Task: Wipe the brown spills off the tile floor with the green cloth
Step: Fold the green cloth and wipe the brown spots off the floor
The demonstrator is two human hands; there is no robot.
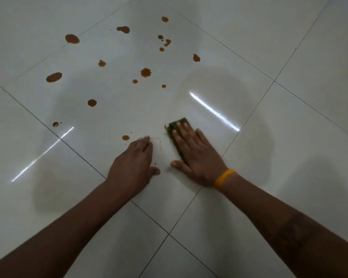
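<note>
Tile floor [289, 57]: brown spills [145, 72] dot the upper left and centre of frame, so most wiping remains. Your right hand [197, 155] presses the green cloth [178, 125] flat at centre, fingers spread, beside a small spot. Left hand [132, 167] rests just left, fingers together, holding nothing.

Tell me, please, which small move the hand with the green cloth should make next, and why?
Probably a short push forward and a little left. The right hand lies flat on the green cloth, and a small brown spot sits right at the cloth's far left corner, not yet covered. The left hand rests on the tile floor beside it, out of that path.
</note>
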